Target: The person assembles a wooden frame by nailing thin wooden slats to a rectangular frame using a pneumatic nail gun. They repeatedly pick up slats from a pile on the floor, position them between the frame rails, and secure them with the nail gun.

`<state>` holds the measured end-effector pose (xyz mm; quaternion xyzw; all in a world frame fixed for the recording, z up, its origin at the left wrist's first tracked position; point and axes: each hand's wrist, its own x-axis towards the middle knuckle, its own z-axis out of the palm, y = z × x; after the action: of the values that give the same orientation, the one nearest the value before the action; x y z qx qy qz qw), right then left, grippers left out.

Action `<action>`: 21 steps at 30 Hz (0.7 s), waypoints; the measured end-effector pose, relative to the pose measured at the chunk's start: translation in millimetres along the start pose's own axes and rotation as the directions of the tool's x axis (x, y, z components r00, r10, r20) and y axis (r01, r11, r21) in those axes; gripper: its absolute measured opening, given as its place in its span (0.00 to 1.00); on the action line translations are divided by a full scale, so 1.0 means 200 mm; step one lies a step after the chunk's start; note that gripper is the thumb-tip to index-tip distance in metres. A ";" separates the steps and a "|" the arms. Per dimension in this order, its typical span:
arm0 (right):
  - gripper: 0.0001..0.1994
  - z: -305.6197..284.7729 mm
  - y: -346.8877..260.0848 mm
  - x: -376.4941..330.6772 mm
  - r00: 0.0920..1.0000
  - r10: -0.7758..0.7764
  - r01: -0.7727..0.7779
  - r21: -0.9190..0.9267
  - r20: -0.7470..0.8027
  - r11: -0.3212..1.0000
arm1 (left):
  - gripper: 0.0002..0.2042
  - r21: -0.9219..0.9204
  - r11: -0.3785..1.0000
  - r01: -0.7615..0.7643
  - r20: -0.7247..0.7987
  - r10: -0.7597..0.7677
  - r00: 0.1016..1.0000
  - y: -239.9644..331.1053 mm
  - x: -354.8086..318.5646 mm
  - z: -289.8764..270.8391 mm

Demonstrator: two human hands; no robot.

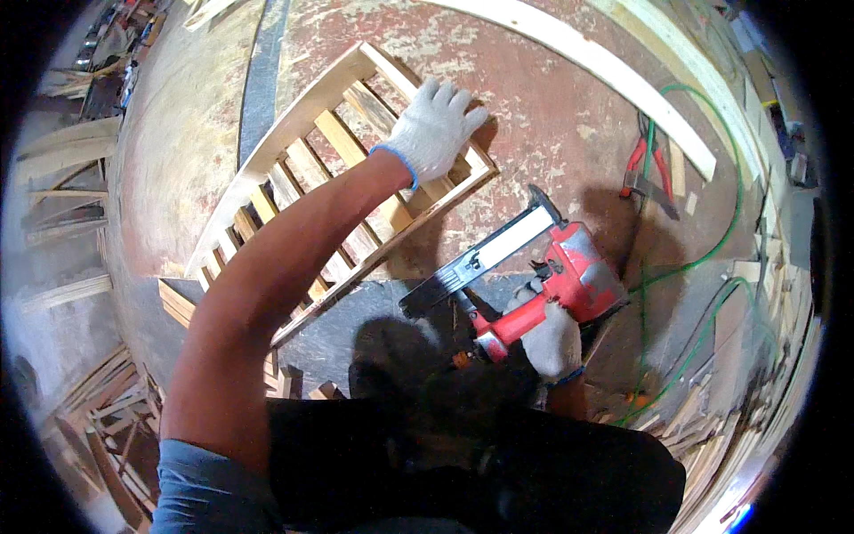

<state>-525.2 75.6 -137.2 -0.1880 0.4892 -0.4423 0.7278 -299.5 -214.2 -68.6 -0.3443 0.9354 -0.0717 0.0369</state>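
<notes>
A slatted wooden frame (294, 151) lies flat on a worn, red-stained workbench (551, 133). My left hand (434, 129), in a white knit glove, presses palm-down on the frame's far right corner with the fingers spread. My right hand (553, 338), also gloved, grips the handle of a red pneumatic nail gun (534, 271). The gun's long silver and black magazine points up and left, just off the frame's near rail. The gun's nose is hidden behind its body.
A green air hose (725, 240) curls over the bench's right side. Red-handled pliers (645, 169) lie at upper right. A long pale wooden strip (614, 76) arcs across the back. Scrap wood is piled at lower left (107, 418) and lower right (703, 427).
</notes>
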 end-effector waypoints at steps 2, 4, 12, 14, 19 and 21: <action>0.14 -0.02 0.02 -0.04 0.998 -0.054 0.035 -0.383 -0.037 0.923 | 0.28 -0.035 0.999 0.016 -0.048 -0.017 0.999 0.00 -0.17 -0.07; 0.14 -0.02 -0.02 -0.11 0.993 -0.115 0.077 -0.670 -0.012 0.739 | 0.29 -0.121 0.993 -0.015 -0.009 0.014 1.000 -0.02 -0.40 -0.14; 0.11 -0.09 -0.03 -0.21 0.987 -0.160 0.052 -0.978 0.020 0.201 | 0.29 -0.356 0.731 0.583 0.602 -0.298 0.741 0.10 -1.63 -0.30; 0.11 -0.05 -0.06 -0.23 0.994 -0.103 -0.010 -0.986 -0.027 0.167 | 0.22 -0.359 0.620 0.698 0.610 -0.409 0.678 0.22 -1.79 -0.29; 0.16 -0.17 0.02 -0.15 0.991 0.135 -0.121 -0.411 0.005 0.904 | 0.12 -0.336 0.691 0.640 0.193 -0.615 0.765 0.34 -1.96 0.01; 0.18 -0.13 0.01 -0.16 0.982 0.189 -0.181 -0.175 0.030 0.968 | 0.10 -0.294 0.736 0.609 0.193 -0.579 0.792 0.32 -1.95 0.00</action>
<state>-551.4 107.9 -132.9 -0.2137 0.5238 -0.3244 0.7581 -44.3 87.8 -70.7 -0.6285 0.7715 0.0986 -0.0068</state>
